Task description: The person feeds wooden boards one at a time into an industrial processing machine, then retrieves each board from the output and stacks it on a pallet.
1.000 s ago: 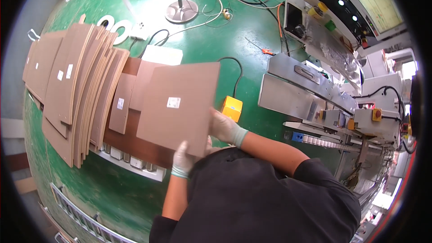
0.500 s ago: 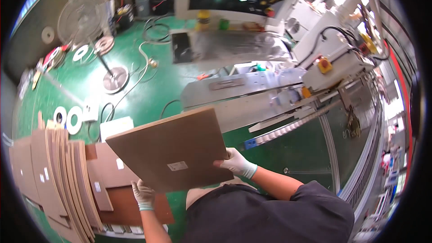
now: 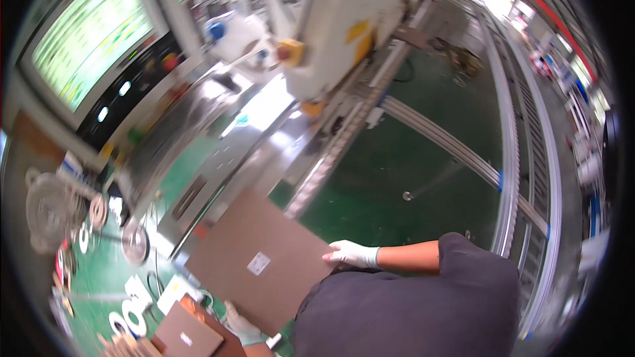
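A flat brown board (image 3: 264,251) with a small white label is held in front of my body, at a slant. My right hand (image 3: 354,253), in a white glove, grips its right edge, thumb on the upper face and the other fingers partly hidden. At the lower left edge, my gloved left hand (image 3: 241,325) holds the board, with part of the fingers out of sight. The board's far left corner is close to the long metal bed (image 3: 208,192) of a machine; whether it touches cannot be told.
A white machine head (image 3: 344,33) with a red-and-yellow button stands ahead. Rails (image 3: 443,139) cross the green floor at right. A lit screen (image 3: 92,33) is at the far left. More brown boards (image 3: 188,334) lie at lower left, near white rings (image 3: 134,317) and a fan (image 3: 53,208).
My view has swung to the right. The board has turned and come beside the machine bed, away from the stacked boards, with both hands still on it.
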